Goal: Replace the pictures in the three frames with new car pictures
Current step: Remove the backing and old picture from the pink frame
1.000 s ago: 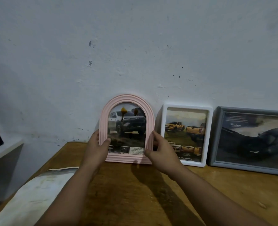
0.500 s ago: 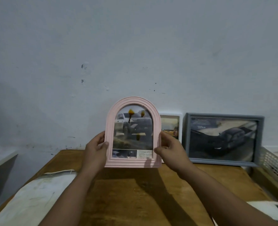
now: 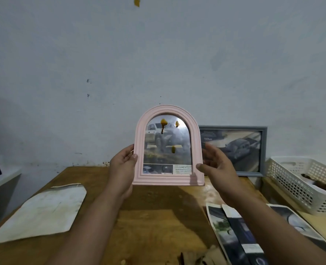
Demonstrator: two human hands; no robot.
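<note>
I hold a pink arched frame [image 3: 167, 179] upright above the wooden table [image 3: 158, 217]. It shows a pickup picture, and its glass carries orange-brown blotches. My left hand [image 3: 123, 165] grips its left edge. My right hand [image 3: 219, 169] is at its right edge, thumb on the lower corner and fingers spread. A grey frame [image 3: 263, 150] with a dark car picture leans on the wall behind my right hand. The white frame is hidden behind the pink one. Loose car pictures [image 3: 234, 230] lie on the table at the lower right.
A white perforated basket [image 3: 292, 180] with brown things inside stands at the right. A stained sheet of paper [image 3: 43, 211] lies on the table's left. A grey ledge [image 3: 1, 178] juts out at the far left. Brownish scraps [image 3: 206, 257] sit at the near edge.
The pink frame has been lifted from its place against the wall and brought up and toward me. It now covers the white frame. The view has shifted right, showing the basket and loose pictures.
</note>
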